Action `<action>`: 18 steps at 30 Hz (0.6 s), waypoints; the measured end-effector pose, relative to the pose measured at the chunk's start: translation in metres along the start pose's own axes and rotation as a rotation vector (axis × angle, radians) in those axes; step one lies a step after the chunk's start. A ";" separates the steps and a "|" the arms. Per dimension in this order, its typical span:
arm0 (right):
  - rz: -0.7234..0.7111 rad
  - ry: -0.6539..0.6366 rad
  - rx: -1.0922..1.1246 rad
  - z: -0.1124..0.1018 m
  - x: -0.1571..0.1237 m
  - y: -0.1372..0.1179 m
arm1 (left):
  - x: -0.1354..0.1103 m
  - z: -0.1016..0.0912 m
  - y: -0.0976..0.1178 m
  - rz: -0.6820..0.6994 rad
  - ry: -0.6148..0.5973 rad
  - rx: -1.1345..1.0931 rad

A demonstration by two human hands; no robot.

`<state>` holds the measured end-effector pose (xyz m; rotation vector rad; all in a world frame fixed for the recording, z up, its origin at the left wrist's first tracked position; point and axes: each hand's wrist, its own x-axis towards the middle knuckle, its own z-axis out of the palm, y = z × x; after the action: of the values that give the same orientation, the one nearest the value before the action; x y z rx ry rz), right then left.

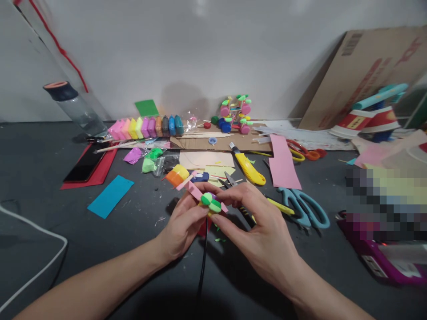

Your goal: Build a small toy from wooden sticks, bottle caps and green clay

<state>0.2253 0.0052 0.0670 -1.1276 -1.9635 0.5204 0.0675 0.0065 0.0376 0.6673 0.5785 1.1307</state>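
Observation:
Above the desk, at the middle, I hold a small handmade craft model with a pink paper strip and a round green clay piece [211, 202] in light and dark green. My left hand [183, 224] is closed around it from the left, thumb beside the clay. From the right, my right hand [258, 222] pinches the model's edge with thumb and fingertips. An orange and yellow block [177, 175] lies just beyond my left hand. Pliers [245, 213] with yellow and black handles lie partly hidden behind my right hand.
A yellow utility knife [249, 166], blue-handled scissors [305, 209] and a pink paper [283, 162] lie to the right. Coloured clay packs [151, 127] and a clay-wheeled model [236, 114] stand at the back. A bottle [78, 109], phone [87, 162] and blue card [110, 196] are left.

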 end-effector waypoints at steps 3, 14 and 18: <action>-0.076 0.029 -0.024 0.001 0.000 0.001 | 0.000 0.000 0.001 0.013 -0.014 -0.007; -0.139 0.168 -0.041 0.006 -0.002 -0.003 | -0.004 0.003 0.003 0.001 -0.052 -0.081; -0.152 0.152 0.021 0.005 -0.002 -0.001 | -0.004 0.004 0.005 0.014 -0.065 -0.107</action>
<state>0.2213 0.0030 0.0632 -0.9669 -1.8884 0.3633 0.0666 0.0037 0.0442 0.6141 0.4551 1.1407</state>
